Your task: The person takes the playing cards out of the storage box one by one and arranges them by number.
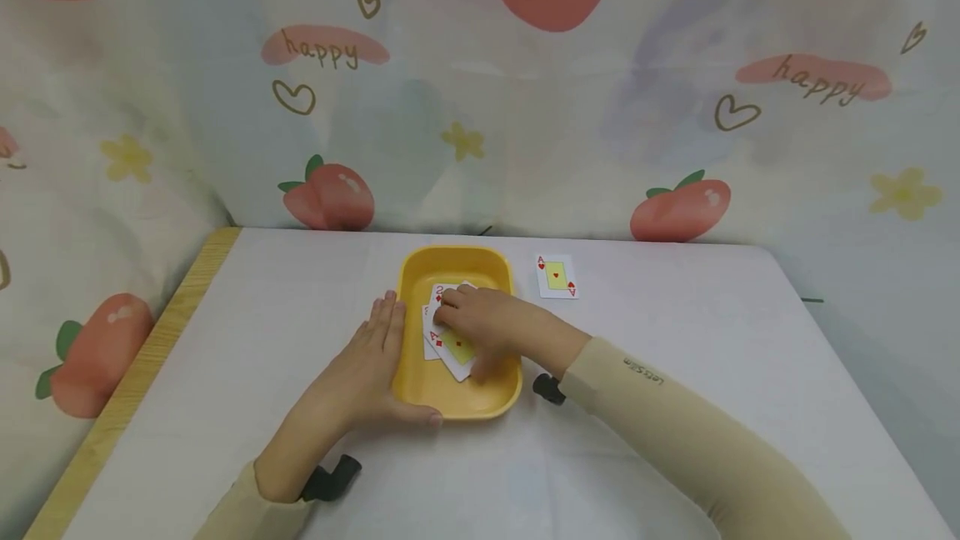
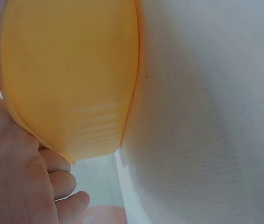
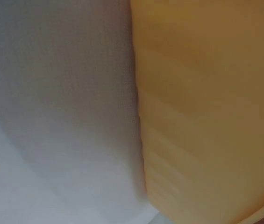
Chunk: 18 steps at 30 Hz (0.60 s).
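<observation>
A person's left hand (image 1: 367, 373) lay flat against the outer left wall of a yellow tray (image 1: 420, 273), fingers straight, thumb along its near rim. The right hand (image 1: 487, 327) reached into the tray, fingers curled over red playing cards (image 1: 450, 344) beneath it. An ace of hearts (image 1: 557, 276) lay beyond that hand on the white table (image 1: 675, 340).

You sit in home-like play corner. Soft curtain with pink peaches, yellow flowers, hearts, word "happy" (image 1: 480, 90) hangs behind. Small table with white cloth and wooden edge (image 1: 225, 340) holds yellow plastic tray (image 1: 457, 261), playing cards (image 1: 557, 276).
</observation>
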Tool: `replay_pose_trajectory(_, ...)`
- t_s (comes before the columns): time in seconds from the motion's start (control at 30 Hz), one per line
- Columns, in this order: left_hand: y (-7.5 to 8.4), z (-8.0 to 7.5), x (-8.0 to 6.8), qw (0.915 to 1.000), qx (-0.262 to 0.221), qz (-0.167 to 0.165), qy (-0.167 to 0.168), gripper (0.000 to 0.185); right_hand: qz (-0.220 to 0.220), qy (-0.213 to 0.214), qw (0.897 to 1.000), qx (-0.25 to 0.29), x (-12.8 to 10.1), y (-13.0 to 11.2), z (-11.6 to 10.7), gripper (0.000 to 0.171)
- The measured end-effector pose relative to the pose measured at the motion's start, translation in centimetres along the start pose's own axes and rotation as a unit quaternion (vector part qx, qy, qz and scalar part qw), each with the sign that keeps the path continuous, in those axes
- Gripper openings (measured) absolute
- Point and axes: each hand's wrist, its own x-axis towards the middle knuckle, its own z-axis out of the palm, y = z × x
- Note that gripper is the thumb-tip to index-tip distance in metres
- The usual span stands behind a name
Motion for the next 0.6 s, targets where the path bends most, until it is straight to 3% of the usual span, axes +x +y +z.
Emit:
replay_pose_trajectory(0.3,0.0,0.0,-0.1,0.9999,0.004,0.009,0.002,0.152,-0.008,0.026,1.0,0.01,-0.1,0.0,-0.1,0.084)
replay_pose_trajectory(0.6,0.0,0.1,-0.2,0.9999,0.003,0.01,0.005,0.153,-0.001,0.064,0.997,0.035,-1.4,0.6,-1.6,0.084)
